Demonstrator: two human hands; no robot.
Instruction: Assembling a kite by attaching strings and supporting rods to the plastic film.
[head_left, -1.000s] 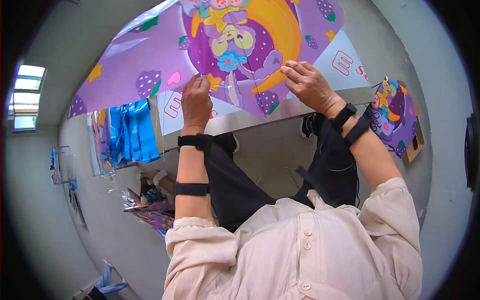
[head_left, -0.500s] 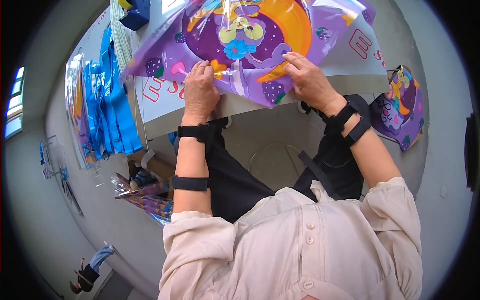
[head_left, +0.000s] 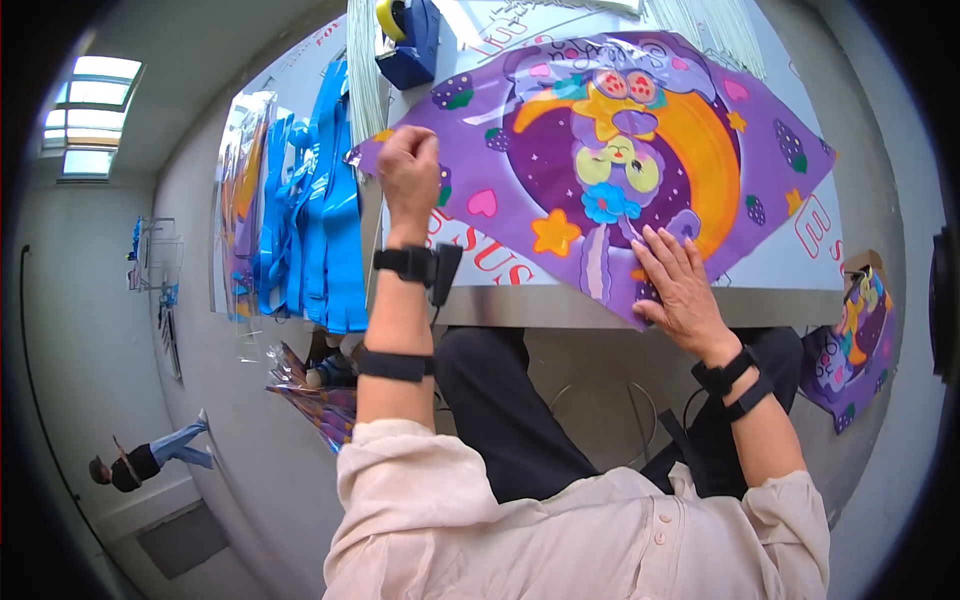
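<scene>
A purple, kite-shaped plastic sheet is spread over the table, printed with an orange moon, a cartoon figure, stars and berries. Its bottom corner reaches past the table's near edge. My right hand rests on the sheet near that corner, fingers stretched out. Over the left corner of the sheet, my left hand is closed with its fingers curled in. Whatever may be between those fingers is hidden.
A blue tape dispenser stands at the far left, beside thin white rods. Blue strips hang over the table's left side, next to wrapped purple sheets. Another printed sheet stands at right. A person is at far left.
Both hands had the sheet's near edge raised; now it lies flatter. My left hand has moved left to the side corner, and my right hand has opened onto the sheet. The view has shifted.
</scene>
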